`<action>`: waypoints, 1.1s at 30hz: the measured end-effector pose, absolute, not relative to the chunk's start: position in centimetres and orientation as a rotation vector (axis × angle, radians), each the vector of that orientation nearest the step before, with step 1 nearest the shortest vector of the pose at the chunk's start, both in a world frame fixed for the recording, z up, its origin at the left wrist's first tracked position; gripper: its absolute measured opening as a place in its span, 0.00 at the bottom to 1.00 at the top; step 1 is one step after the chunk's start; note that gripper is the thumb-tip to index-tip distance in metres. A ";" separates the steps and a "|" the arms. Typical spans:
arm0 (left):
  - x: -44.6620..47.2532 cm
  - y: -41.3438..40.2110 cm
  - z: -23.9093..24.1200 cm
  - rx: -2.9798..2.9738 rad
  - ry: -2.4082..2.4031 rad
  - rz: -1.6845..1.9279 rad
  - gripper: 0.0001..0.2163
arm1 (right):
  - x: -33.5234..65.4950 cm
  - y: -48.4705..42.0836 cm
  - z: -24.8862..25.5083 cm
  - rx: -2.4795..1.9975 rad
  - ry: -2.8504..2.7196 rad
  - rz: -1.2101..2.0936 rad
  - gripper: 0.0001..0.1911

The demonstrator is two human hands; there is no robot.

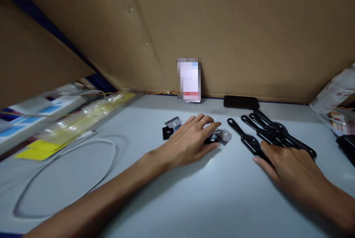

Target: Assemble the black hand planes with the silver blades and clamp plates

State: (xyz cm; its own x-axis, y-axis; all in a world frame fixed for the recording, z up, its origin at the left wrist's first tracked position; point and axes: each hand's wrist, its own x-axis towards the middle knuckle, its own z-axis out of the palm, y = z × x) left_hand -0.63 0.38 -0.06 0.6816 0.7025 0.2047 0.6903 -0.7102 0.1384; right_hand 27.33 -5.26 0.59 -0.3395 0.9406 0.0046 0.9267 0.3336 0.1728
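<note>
My left hand (191, 138) lies palm down on a small heap of black and silver parts (222, 137) in the middle of the pale table (177, 201); its fingers rest on them, and I cannot tell if any is gripped. My right hand (288, 164) rests flat on the near ends of several long black plastic pieces (260, 130) fanned out to the right. More small parts (170, 127) lie just left of my left hand.
Cardboard walls (222, 27) close the back and left. A blurred card (189, 80) and a dark phone (240, 101) stand at the back edge. A white cable loop (69, 167) and plastic-wrapped strips (83, 116) lie left. Bags (335, 97) sit far right.
</note>
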 end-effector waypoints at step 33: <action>-1.2 1.9 -0.1 2.854 1.214 0.525 0.14 | 27.6 -5.1 -0.9 1.703 2.601 0.236 0.13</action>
State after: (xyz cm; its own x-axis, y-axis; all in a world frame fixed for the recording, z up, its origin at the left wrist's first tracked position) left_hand -1.22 1.88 -0.10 0.6462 0.6998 0.3045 0.7011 -0.7019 0.1253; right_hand 27.63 -5.15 -0.93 -0.4030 0.9131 0.0628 0.9094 0.3918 0.1395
